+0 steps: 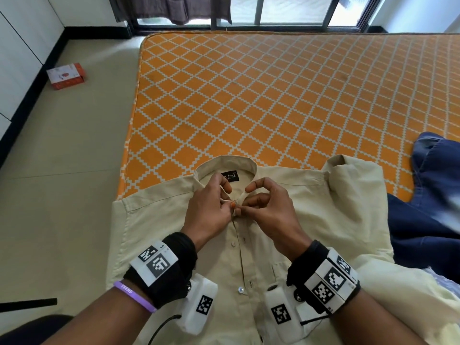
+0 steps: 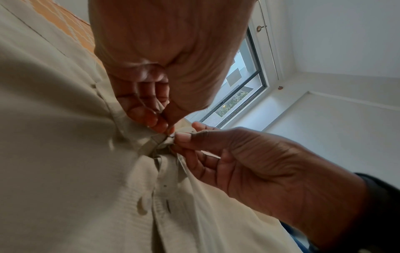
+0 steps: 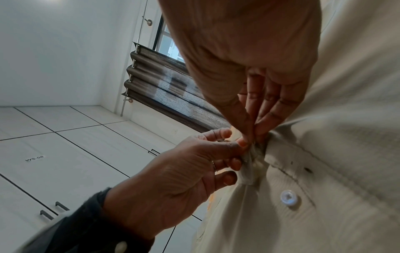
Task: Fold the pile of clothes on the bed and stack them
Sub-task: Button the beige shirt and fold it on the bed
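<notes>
A beige button-up shirt (image 1: 311, 220) lies front-up on the near part of the orange patterned bed (image 1: 273, 100), collar pointing away from me. Just below the collar, my left hand (image 1: 211, 207) pinches the left edge of the placket between thumb and fingers. My right hand (image 1: 266, 210) pinches the facing edge, and the fingertips of both hands meet at the top button. In the left wrist view the left hand (image 2: 160, 118) and right hand (image 2: 238, 154) bunch the shirt (image 2: 65, 154) fabric between them. The right wrist view shows the right hand (image 3: 255, 123), the left hand (image 3: 184, 171) and a lower shirt button (image 3: 289, 197).
Dark blue clothes (image 1: 428, 210) lie heaped at the bed's right edge beside the shirt. A red and white box (image 1: 66, 75) sits on the tiled floor to the left. A window with a dark curtain (image 1: 174, 8) runs behind the bed.
</notes>
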Motion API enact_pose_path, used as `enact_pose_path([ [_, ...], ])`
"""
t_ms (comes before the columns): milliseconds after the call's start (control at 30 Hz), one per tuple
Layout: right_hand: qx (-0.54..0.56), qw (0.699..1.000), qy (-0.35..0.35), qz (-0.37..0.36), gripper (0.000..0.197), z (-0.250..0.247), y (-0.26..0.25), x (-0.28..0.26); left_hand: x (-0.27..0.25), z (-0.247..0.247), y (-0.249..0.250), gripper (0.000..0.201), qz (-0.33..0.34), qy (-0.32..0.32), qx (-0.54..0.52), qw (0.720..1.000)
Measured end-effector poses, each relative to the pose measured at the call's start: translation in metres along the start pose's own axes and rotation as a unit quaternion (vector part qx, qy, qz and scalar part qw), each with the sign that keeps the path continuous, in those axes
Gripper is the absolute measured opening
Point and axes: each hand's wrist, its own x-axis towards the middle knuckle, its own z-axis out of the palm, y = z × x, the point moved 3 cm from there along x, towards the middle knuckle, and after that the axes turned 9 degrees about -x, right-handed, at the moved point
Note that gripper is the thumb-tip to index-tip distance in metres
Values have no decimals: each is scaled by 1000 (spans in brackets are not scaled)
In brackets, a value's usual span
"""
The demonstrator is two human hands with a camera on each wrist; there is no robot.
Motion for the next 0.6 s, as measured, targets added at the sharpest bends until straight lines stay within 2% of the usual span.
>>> enact_pose_path([
  [200, 53, 998, -16, 13, 28, 0, 3, 1, 6, -4, -1, 28, 4, -21, 4, 1000],
  [367, 85, 996, -1, 28, 40, 2, 4, 1, 7, -4, -2, 27, 22, -46, 2, 999],
  [600, 84, 995, -12, 42, 42, 4, 4, 1, 4, -4, -5, 27, 31, -64, -23, 997],
])
